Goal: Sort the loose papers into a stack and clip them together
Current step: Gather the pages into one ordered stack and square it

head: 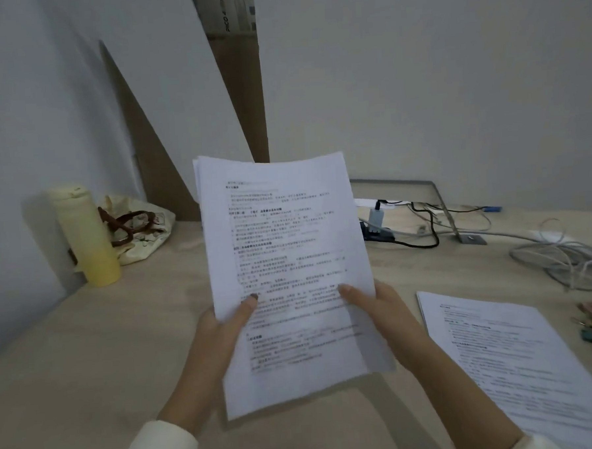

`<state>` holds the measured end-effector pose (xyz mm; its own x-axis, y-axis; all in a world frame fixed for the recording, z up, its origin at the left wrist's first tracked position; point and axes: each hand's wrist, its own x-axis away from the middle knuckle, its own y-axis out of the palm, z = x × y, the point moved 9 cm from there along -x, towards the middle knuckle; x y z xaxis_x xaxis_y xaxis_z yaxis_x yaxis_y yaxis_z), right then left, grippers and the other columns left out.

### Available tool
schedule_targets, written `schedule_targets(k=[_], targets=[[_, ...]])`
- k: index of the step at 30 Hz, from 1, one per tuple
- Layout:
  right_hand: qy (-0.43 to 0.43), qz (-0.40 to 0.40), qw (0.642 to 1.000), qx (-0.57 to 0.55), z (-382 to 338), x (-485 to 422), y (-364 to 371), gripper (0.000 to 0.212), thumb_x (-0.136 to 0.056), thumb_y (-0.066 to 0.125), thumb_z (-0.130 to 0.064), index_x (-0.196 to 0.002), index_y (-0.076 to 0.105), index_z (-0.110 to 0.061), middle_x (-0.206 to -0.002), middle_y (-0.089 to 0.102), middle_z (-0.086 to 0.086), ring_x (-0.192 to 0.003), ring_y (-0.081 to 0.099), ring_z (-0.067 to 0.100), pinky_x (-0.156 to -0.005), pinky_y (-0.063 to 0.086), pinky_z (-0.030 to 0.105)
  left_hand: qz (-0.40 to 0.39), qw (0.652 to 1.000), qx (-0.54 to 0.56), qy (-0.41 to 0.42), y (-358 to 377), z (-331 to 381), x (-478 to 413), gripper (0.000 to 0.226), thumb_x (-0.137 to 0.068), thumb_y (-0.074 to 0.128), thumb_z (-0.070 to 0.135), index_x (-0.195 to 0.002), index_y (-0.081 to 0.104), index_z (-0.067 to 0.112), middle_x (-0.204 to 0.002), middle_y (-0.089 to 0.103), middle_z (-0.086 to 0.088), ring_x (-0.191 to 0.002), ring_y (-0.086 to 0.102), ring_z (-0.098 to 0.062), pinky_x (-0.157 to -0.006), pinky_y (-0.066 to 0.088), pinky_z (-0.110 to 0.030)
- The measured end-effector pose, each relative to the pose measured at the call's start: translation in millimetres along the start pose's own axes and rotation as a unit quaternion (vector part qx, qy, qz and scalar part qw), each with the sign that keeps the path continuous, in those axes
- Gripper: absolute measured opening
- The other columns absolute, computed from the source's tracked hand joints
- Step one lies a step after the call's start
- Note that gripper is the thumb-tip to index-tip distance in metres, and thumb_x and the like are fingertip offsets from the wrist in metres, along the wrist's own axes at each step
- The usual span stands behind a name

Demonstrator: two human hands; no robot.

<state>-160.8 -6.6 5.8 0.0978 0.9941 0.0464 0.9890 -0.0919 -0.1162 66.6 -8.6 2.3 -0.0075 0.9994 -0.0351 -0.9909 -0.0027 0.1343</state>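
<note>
Because the sheaf of papers [287, 276] is thin printed sheets, it should be light and limp, likely to sag, fan or slip sheet over sheet unless gripped at both side edges. That is how the person holds it: the left hand [218, 335] pinches the left edge with the thumb on the front, and the right hand [378, 319] pinches the right edge likewise, so the sheaf stands nearly upright above the near middle of the table [89, 355]. Its edges look uneven at the top left, so squaring them by tapping on the table seems the sensible move before clipping. A second pile of papers [511, 360] lies flat near the right edge. Beyond it, small clips [590, 334], too blurred to count, lie at the right edge. The pale wood table looks smooth. Further back are tangled cables [564, 258], a yellow bottle [86, 232] and a cloth bag [140, 229] at the far left corner, and cardboard [239, 76] leaning against the white wall.
</note>
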Motion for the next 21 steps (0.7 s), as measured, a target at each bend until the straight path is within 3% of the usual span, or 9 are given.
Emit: schedule_targets(k=[3,7,11,14,16,17,18,19,21], targets=[[-0.003,0.060,0.998,0.036,-5.1,8.7,-40.4,0.023,-0.093,0.054,-0.024,-0.114,0.061,-0.021,-0.105,0.071,-0.001,-0.089,0.069,0.018,-0.072,0.054,0.031,-0.026,0.999,-0.007,0.021,35.0,6.2,-1.3,0.018,-0.090,0.056,0.022,-0.106,0.063,0.027,-0.092,0.075,0.008,-0.082,0.072,-0.010,-0.068,0.057,-0.025],[0.025,0.126,0.987,0.093,2.4,32.4,-105.5,0.016,-0.094,0.049,-0.021,-0.107,0.059,-0.019,-0.097,0.070,0.000,-0.085,0.068,0.020,-0.068,0.053,0.035,-0.076,0.997,-0.005,-0.008,94.0,-11.9,0.3,0.029,-0.092,0.053,0.021,-0.121,0.054,0.023,-0.113,0.069,0.001,-0.100,0.068,-0.019,-0.091,0.053,-0.044],[0.066,0.176,0.973,0.135,14.5,66.7,-162.7,0.015,-0.095,0.047,-0.021,-0.100,0.061,-0.017,-0.090,0.069,0.004,-0.085,0.067,0.029,-0.086,0.052,0.050,-0.144,0.988,-0.041,-0.041,161.5,-44.4,11.1,0.024,-0.093,0.051,0.024,-0.116,0.056,0.030,-0.114,0.068,0.007,-0.103,0.065,-0.015,-0.096,0.049,-0.044],[0.104,0.229,0.954,0.161,24.2,95.2,-203.5,0.019,-0.096,0.046,-0.020,-0.082,0.059,-0.018,-0.073,0.058,-0.001,-0.071,0.059,0.018,-0.079,0.049,0.040,-0.209,0.973,-0.067,-0.076,207.4,-65.6,25.5,0.018,-0.093,0.050,0.021,-0.101,0.061,0.033,-0.109,0.070,0.008,-0.099,0.067,-0.013,-0.094,0.051,-0.042],[0.134,0.258,0.938,0.190,36.4,112.4,-229.2,0.025,-0.095,0.047,-0.018,-0.091,0.060,0.003,-0.077,0.061,0.019,-0.067,0.058,0.027,-0.067,0.047,0.034,-0.244,0.963,-0.080,-0.086,230.5,-75.7,34.4,0.019,-0.092,0.050,0.022,-0.094,0.065,0.032,-0.103,0.072,0.010,-0.096,0.068,-0.013,-0.093,0.051,-0.043],[0.148,0.270,0.930,0.202,46.3,118.9,-241.9,0.029,-0.093,0.048,-0.017,-0.095,0.057,0.010,-0.086,0.061,0.031,-0.067,0.057,0.033,-0.086,0.046,0.046,-0.255,0.959,-0.089,-0.088,239.3,-81.5,37.6,0.020,-0.091,0.050,0.023,-0.093,0.067,0.032,-0.101,0.073,0.011,-0.094,0.069,-0.012,-0.092,0.051,-0.043],[0.164,0.278,0.923,0.208,57.4,124.5,-252.6,0.030,-0.092,0.049,-0.016,-0.096,0.056,0.013,-0.091,0.061,0.035,-0.066,0.056,0.030,-0.069,0.025,0.027,-0.266,0.954,-0.097,-0.093,247.6,-88.0,41.0,0.020,-0.089,0.050,0.024,-0.092,0.068,0.033,-0.100,0.073,0.011,-0.094,0.069,-0.012,-0.092,0.051,-0.042],[0.184,0.282,0.917,0.215,67.4,129.6,-260.2,0.029,-0.091,0.049,-0.013,-0.096,0.057,0.013,-0.088,0.062,0.034,-0.067,0.055,0.026,-0.064,0.041,0.034,-0.276,0.950,-0.102,-0.102,254.4,-93.7,44.6,0.021,-0.088,0.051,0.023,-0.092,0.068,0.034,-0.103,0.072,0.010,-0.096,0.068,-0.012,-0.092,0.051,-0.041],[0.209,0.291,0.908,0.216,85.2,134.3,-273.6,0.025,-0.091,0.050,-0.009,-0.106,0.062,0.007,-0.092,0.066,0.021,-0.078,0.058,0.027,-0.068,0.044,0.034,-0.286,0.945,-0.103,-0.117,265.1,-103.6,50.9,0.019,-0.083,0.055,0.020,-0.092,0.062,0.035,-0.112,0.067,0.004,-0.103,0.064,-0.015,-0.094,0.051,-0.038]])
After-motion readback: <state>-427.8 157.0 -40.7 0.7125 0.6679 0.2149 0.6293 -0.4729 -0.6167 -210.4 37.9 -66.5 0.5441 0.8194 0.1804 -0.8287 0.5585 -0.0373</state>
